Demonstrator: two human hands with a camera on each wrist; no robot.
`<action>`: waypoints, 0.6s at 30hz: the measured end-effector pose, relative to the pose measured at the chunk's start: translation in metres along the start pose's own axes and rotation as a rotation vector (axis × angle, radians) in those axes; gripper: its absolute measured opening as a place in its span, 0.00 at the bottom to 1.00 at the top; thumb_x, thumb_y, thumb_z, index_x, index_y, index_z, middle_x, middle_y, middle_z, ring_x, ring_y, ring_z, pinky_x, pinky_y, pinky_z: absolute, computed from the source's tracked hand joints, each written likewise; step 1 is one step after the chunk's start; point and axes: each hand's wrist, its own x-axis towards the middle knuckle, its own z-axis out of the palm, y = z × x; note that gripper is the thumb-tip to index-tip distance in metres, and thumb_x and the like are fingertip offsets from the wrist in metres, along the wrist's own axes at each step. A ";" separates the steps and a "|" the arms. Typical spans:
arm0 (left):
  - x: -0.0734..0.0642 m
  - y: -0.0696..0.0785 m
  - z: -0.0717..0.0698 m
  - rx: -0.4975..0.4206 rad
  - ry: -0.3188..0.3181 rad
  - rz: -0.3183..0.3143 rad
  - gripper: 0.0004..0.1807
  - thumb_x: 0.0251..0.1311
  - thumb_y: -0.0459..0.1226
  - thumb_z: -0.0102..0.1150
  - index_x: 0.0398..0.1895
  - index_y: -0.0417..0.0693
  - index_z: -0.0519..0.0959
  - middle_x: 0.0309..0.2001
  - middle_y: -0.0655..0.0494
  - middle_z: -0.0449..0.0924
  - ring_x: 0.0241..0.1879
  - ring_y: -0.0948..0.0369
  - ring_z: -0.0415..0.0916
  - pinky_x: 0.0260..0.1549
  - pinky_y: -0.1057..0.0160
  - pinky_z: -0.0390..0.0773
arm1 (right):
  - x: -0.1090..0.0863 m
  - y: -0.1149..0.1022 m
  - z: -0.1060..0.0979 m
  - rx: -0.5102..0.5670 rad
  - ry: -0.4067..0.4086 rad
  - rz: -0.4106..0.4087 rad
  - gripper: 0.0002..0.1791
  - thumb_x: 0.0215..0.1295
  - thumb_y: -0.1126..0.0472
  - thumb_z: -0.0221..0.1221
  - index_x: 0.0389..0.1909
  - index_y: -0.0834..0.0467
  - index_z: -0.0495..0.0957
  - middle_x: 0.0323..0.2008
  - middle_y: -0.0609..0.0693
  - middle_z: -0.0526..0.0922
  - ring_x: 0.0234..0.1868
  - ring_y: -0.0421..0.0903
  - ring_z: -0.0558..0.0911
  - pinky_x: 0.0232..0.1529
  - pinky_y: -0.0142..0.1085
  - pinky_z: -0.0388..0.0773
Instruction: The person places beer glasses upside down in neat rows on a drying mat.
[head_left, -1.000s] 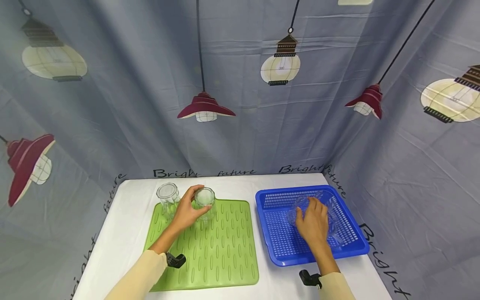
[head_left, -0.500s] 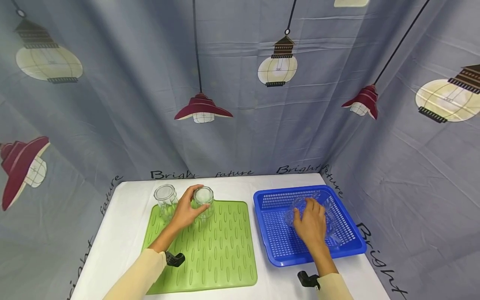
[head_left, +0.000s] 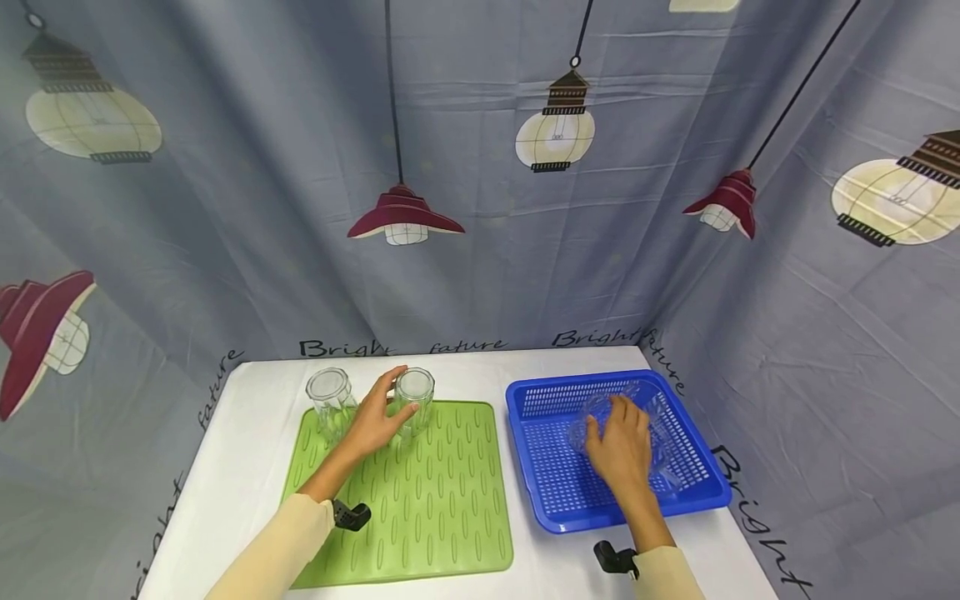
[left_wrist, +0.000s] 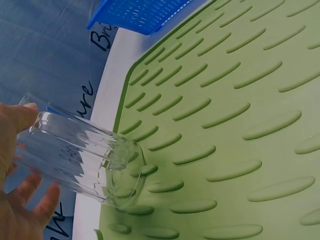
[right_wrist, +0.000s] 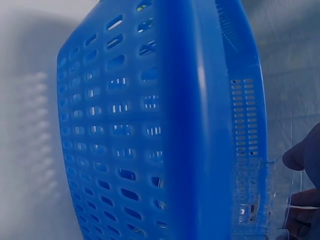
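A clear drinking glass [head_left: 415, 392] stands upside down on the green ribbed mat [head_left: 442, 500], near its back edge. My left hand [head_left: 375, 421] holds it near its upturned base with thumb and fingers; the left wrist view shows its rim down at the mat. Just left stands another inverted clear glass [head_left: 328, 392], partly behind that hand. My right hand [head_left: 624, 442] reaches into the blue basket [head_left: 555, 525] and grips a clear glass [right_wrist: 255, 200]. Much of that glass is hidden by the hand and basket wall.
More clear glassware [head_left: 663, 450] lies in the basket to the right of my right hand; its outline is hard to make out. A white-covered table [head_left: 210, 500] bears the mat and basket. Grey-blue printed curtains [head_left: 480, 275] enclose its back and sides.
The top of the glass at my left hand has shifted slightly right and away, showing more of its side. Both hands have barely moved. The head view has shifted a little.
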 end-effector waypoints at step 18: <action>-0.010 0.000 0.008 0.049 0.051 -0.037 0.45 0.76 0.48 0.65 0.88 0.55 0.53 0.85 0.43 0.59 0.80 0.39 0.65 0.74 0.38 0.77 | 0.008 -0.001 -0.011 -0.023 -0.135 0.041 0.41 0.81 0.51 0.55 0.81 0.74 0.57 0.77 0.75 0.56 0.75 0.72 0.56 0.68 0.70 0.71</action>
